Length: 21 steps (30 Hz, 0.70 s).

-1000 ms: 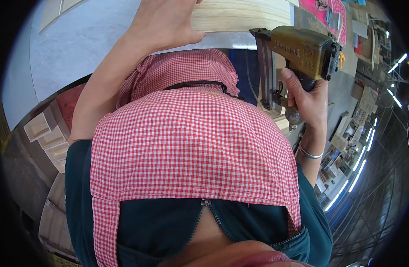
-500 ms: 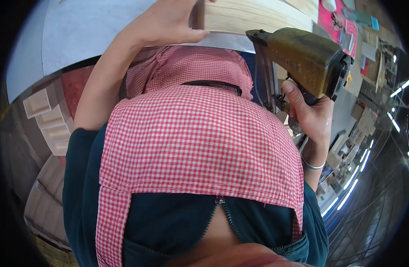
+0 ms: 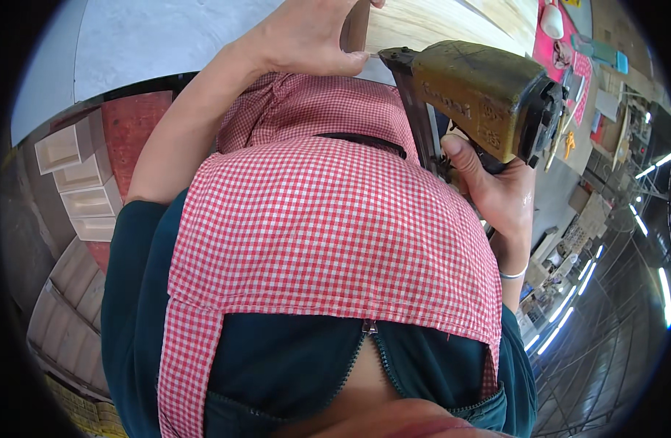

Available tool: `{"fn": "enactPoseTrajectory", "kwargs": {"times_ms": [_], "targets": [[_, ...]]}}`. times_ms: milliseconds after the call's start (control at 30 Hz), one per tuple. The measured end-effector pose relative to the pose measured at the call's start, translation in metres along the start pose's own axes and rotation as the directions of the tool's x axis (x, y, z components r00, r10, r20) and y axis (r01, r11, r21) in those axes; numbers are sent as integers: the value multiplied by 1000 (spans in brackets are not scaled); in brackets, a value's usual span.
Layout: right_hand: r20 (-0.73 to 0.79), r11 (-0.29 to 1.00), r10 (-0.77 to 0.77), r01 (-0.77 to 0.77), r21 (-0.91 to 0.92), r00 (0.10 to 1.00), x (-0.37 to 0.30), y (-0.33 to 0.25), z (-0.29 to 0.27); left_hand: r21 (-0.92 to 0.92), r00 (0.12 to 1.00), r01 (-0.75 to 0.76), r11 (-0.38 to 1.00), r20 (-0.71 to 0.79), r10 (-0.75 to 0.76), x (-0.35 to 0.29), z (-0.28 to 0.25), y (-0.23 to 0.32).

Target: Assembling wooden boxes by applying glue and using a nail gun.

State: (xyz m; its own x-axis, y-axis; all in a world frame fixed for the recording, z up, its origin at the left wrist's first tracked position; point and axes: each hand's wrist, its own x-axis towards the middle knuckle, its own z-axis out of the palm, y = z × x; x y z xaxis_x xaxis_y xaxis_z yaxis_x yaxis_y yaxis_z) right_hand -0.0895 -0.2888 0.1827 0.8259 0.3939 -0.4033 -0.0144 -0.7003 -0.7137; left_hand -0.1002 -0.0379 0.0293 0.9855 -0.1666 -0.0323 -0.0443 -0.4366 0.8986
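Observation:
My right hand (image 3: 500,193) is wrapped round the grip of a pneumatic nail gun (image 3: 474,95) with a worn, yellow-brown body. The gun's nose points left, at the near edge of a pale wooden piece (image 3: 438,25), close to my left thumb. I cannot tell whether the nose touches the wood. My left hand (image 3: 306,40) spans the wood's darker brown left end, thumb on the near side and fingers on the far side. The fingers are partly cut off by the upper edge of the picture.
The wood lies on a pale grey-blue worktop (image 3: 146,44). Small white open boxes (image 3: 91,201) are stacked at the left, by a red surface (image 3: 137,146). A white container (image 3: 552,20) and a teal item (image 3: 598,52) sit at the upper right.
The nail gun and my right hand have moved left, bringing the gun's nose nearer my left thumb. My left hand and the wood appear further right in the picture.

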Motion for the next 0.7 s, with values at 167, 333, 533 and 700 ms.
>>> {"fn": "enactPoseTrajectory", "kwargs": {"times_ms": [167,333,533,700], "targets": [[-15,999,39,-39,6,999,2,-3,2,-11,999,-30,1000,-16,29,4,1,-1],[-21,995,82,-83,-50,996,-1,-13,-1,97,977,-169,981,-113,180,5,0,-3],[-33,974,-228,227,-27,973,3,-8,1,265,901,-197,944,-332,281,-27,2,-13],[-75,977,-214,213,-15,974,4,-7,-7,145,907,55,988,-420,11,-129,-37,1]]}}
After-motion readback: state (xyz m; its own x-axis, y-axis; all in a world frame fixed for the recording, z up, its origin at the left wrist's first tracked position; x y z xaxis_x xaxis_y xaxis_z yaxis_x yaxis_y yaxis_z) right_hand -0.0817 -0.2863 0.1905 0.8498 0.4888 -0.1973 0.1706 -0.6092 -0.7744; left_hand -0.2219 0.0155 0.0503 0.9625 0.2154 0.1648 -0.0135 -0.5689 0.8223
